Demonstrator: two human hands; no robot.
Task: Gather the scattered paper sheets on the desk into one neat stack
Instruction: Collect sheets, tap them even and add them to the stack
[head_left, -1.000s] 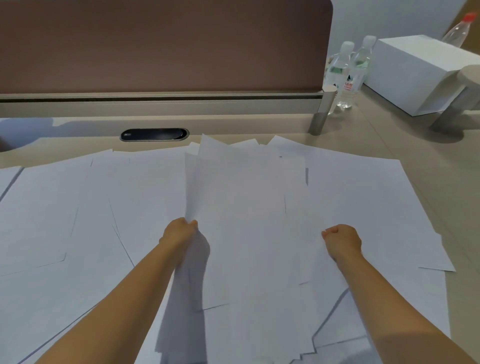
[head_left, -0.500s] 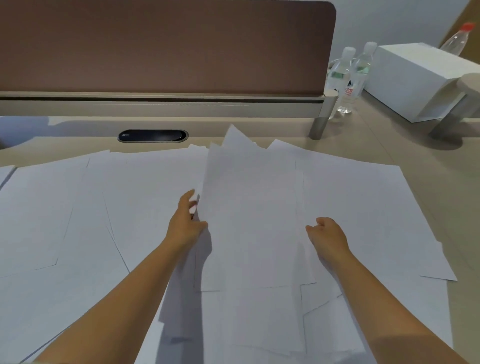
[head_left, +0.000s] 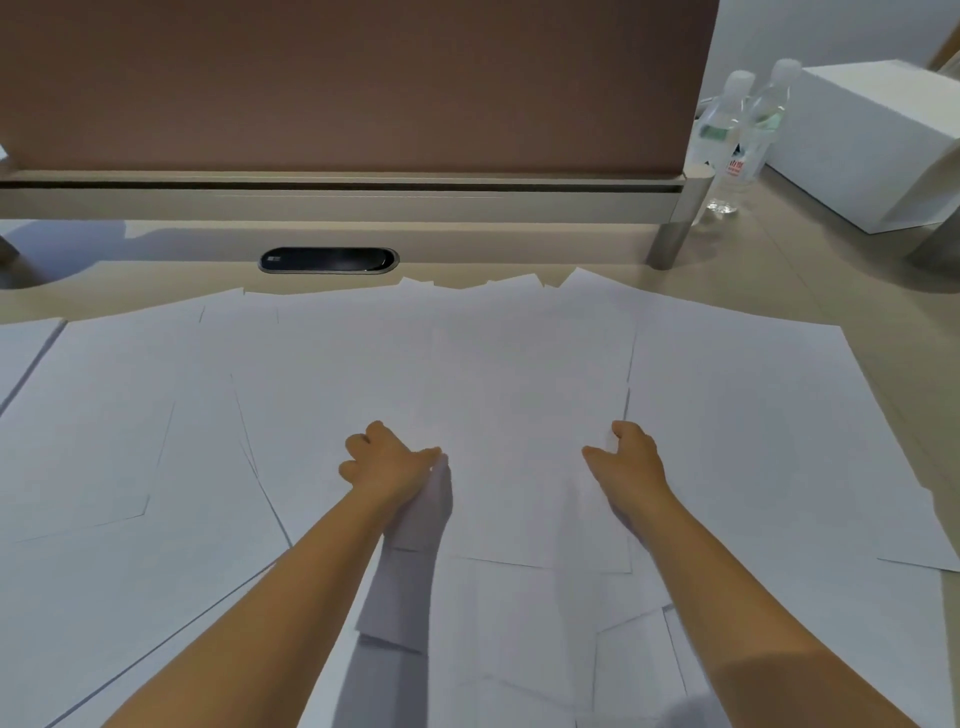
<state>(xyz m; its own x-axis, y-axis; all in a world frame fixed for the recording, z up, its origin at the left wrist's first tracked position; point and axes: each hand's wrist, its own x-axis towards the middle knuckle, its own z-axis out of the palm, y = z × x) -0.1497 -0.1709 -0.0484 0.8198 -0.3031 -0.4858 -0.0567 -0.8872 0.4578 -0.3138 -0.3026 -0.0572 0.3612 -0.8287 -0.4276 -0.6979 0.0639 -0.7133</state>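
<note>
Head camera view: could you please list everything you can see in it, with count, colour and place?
Loose white paper sheets: many, count unclear, white, overlapping across most of the desk.
Central paper bundle: one, white, between the two hands, on top of the other sheets.
Beige desk: one, beige, bare at the far and right edges.
Brown divider panel: one, brown, upright along the far side.
Black oval cable port: one, black, in the desk below the panel.
Clear plastic water bottles: two, clear with white caps, far right by the panel's end.
White box: one, white, far right corner.
Left hand: its grip pinches the bundle's left edge.
Right hand: its grip holds the bundle's right edge.
</note>
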